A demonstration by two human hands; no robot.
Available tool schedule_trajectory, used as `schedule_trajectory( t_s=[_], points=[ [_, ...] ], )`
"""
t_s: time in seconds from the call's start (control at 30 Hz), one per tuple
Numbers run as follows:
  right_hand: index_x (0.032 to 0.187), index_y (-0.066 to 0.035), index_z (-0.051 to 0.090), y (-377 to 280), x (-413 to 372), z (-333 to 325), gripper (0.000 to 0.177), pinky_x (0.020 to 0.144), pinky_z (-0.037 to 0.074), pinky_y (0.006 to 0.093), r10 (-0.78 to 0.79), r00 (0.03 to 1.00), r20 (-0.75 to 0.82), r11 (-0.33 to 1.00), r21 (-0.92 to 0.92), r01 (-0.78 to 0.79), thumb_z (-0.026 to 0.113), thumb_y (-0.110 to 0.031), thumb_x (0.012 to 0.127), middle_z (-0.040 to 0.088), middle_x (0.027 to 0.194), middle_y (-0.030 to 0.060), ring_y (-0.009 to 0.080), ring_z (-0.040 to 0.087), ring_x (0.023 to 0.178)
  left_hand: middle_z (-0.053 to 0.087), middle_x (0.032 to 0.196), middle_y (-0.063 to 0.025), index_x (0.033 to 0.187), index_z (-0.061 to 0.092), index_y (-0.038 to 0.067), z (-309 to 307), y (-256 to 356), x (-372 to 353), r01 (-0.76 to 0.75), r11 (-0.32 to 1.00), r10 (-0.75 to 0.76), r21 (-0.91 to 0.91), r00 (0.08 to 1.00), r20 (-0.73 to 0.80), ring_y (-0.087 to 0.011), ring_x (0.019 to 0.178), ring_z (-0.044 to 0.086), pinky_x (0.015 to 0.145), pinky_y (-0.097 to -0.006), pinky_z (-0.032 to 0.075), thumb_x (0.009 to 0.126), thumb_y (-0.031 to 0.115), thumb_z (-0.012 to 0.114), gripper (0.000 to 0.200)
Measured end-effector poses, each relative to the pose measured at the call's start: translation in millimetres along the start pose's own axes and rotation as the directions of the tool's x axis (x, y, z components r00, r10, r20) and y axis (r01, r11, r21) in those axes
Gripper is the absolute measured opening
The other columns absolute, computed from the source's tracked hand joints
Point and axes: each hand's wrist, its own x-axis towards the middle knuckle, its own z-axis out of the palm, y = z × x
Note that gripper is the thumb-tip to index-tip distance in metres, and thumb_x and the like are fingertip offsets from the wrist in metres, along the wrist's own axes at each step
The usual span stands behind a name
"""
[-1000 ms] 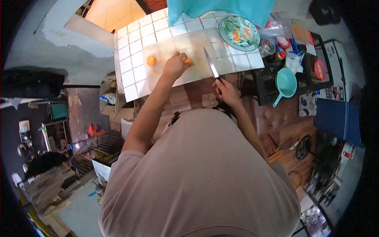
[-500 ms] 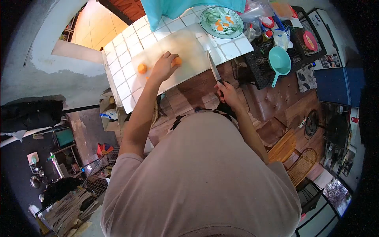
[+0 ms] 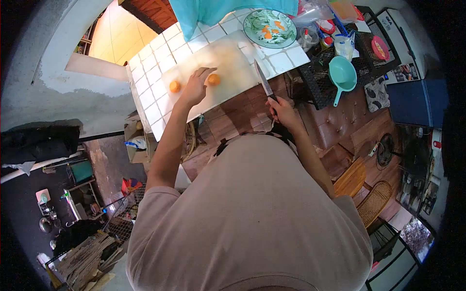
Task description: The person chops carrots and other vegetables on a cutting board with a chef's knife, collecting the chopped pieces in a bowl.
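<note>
My left hand (image 3: 195,88) is over the cutting board (image 3: 228,54), fingers stretched out and holding nothing. Just right of its fingertips stands a thick orange chunk (image 3: 213,79) that looks like carrot. A second orange chunk (image 3: 174,87) lies to the left of the hand, near the board's left end. In front of the table edge, my right hand (image 3: 281,111) is wrapped round the dark handle of a kitchen knife (image 3: 263,79). Its blade points up and away, with the tip by the board's right edge.
A patterned plate (image 3: 249,37) with small orange pieces sits at the back right of the white tiled table (image 3: 154,107). Turquoise cloth (image 3: 218,10) hangs over the far edge. On a black mesh rack (image 3: 315,87) to the right is a turquoise pan (image 3: 342,72).
My left hand has come off the right orange chunk and moved slightly left, fingers straightened. The knife stays in my right hand, almost unmoved.
</note>
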Motion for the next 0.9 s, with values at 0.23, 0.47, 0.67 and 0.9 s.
schedule_trajectory(
  t_s=[0.23, 0.47, 0.67, 0.9],
  points=[
    [0.101, -0.009, 0.063, -2.2, -3.0, 2.9, 0.033, 0.051, 0.039, 0.0273, -0.009, 1.0, -0.001, 0.999, -0.043, 0.009, 0.056, -0.041, 0.106, 0.053, 0.07, -0.0031, 0.007, 0.048, 0.057, 0.06, 0.126, -0.0163, 0.135, 0.06, 0.009, 19.9, 15.1, -15.0, 0.134, 0.981, -0.158, -0.138, 0.971, -0.177, -0.0359, 0.118, 0.059, 0.103, -0.0435, 0.049, 0.082, 0.01, 0.078, 0.057],
    [0.1, -0.008, 0.062, -4.9, -6.7, 14.1, 0.034, 0.052, 0.039, 0.0278, 0.001, 1.0, 0.011, 0.998, -0.056, 0.0, 0.055, -0.04, 0.106, 0.051, 0.07, -0.0025, 0.0073, 0.048, 0.057, 0.064, 0.117, -0.0161, 0.126, 0.067, 0.01, 15.5, 16.6, -0.1, 0.259, 0.963, -0.265, -0.07, 0.959, -0.101, -0.0354, 0.103, 0.064, 0.094, -0.043, 0.053, 0.085, 0.024, 0.08, 0.045],
    [0.099, -0.008, 0.061, -1.3, -14.9, 19.8, 0.035, 0.05, 0.039, 0.0279, -0.012, 1.0, 0.002, 0.998, -0.054, 0.012, 0.053, -0.041, 0.108, 0.052, 0.068, -0.0014, 0.008, 0.048, 0.054, 0.063, 0.114, -0.0149, 0.128, 0.066, 0.008, 0.5, 21.8, 12.3, 0.283, 0.946, -0.294, -0.156, 0.954, -0.051, -0.0327, 0.094, 0.068, 0.086, -0.0432, 0.056, 0.09, 0.024, 0.077, 0.043],
    [0.098, -0.008, 0.058, 25.7, -11.8, 23.6, 0.035, 0.047, 0.038, 0.0291, -0.008, 1.0, -0.013, 0.995, 0.103, 0.009, 0.051, -0.041, 0.108, 0.053, 0.068, -0.001, 0.0094, 0.049, 0.051, 0.061, 0.115, -0.016, 0.127, 0.064, 0.005, 20.4, 20.4, 16.8, 0.188, 0.956, -0.179, -0.226, 0.982, 0.059, -0.0317, 0.097, 0.068, 0.087, -0.0425, 0.056, 0.091, 0.017, 0.075, 0.04]
  ],
)
